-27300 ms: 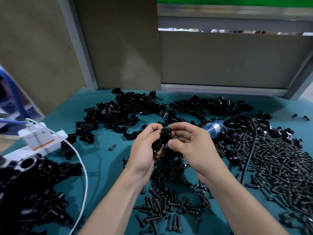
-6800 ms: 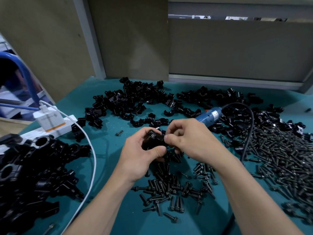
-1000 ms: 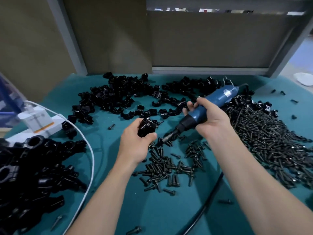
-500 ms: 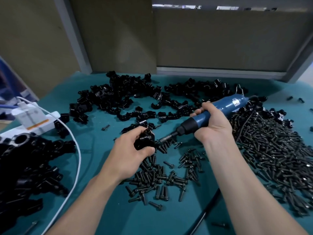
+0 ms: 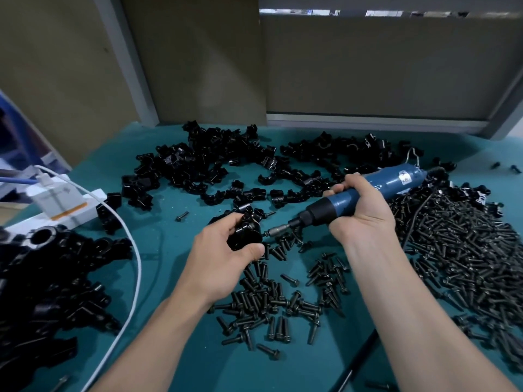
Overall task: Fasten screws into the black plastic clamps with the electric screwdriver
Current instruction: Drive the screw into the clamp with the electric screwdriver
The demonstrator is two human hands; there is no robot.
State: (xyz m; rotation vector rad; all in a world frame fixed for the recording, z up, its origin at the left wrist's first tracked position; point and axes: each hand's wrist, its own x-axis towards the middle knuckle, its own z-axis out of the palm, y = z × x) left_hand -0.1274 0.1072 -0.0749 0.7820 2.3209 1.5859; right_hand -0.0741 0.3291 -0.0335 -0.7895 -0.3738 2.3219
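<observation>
- The left hand [image 5: 223, 258] curls its fingers and thumb round one black plastic clamp [image 5: 244, 232], a glossy, rounded piece, just left of the middle of the teal table [image 5: 158, 250].
- The right hand [image 5: 359, 216] is wrapped round the electric screwdriver [image 5: 368, 190], which has a blue barrel and a black collar and slants down from 2 o'clock. Its metal bit [image 5: 278, 230] meets the clamp's right side.
- Loose clamps [image 5: 215, 162] are heaped at 12 o'clock.
- Dark screws [image 5: 467, 250] are piled at 3 o'clock, and a smaller scatter [image 5: 271, 301] lies at 6 o'clock.

Black clamps [image 5: 215, 171], black screws [image 5: 467, 250], blue screwdriver [image 5: 368, 190], teal table [image 5: 169, 244], white cable [image 5: 133, 244]
</observation>
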